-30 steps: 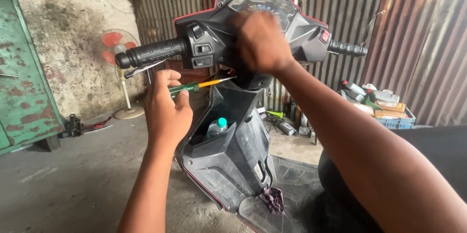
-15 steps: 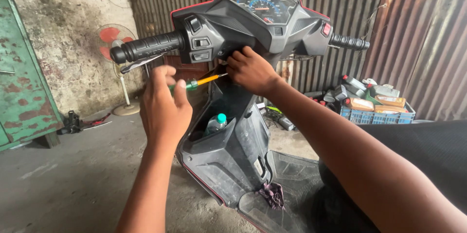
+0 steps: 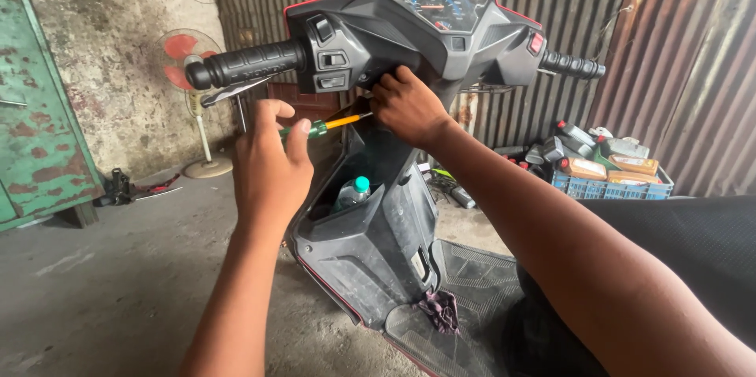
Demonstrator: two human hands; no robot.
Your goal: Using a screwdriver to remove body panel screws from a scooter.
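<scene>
A black scooter with red trim stands in front of me, its handlebar housing (image 3: 472,38) and speedometer at the top middle. My left hand (image 3: 270,158) grips a screwdriver (image 3: 327,126) with a green and yellow handle, its shaft pointing right toward the underside of the housing. My right hand (image 3: 407,104) is pressed against the housing just below the switch block, fingers curled at the screwdriver's tip. The tip itself is hidden behind those fingers.
A plastic bottle (image 3: 352,192) with a green cap sits in the scooter's front pocket. A rag (image 3: 438,309) lies on the footboard. A blue crate (image 3: 610,180) of oil bottles stands at right, a pedestal fan (image 3: 193,101) and green metal cabinet (image 3: 35,109) at left.
My right hand came down from the top of the instrument panel to the underside of the housing. The view moved closer; my left hand kept the screwdriver raised.
</scene>
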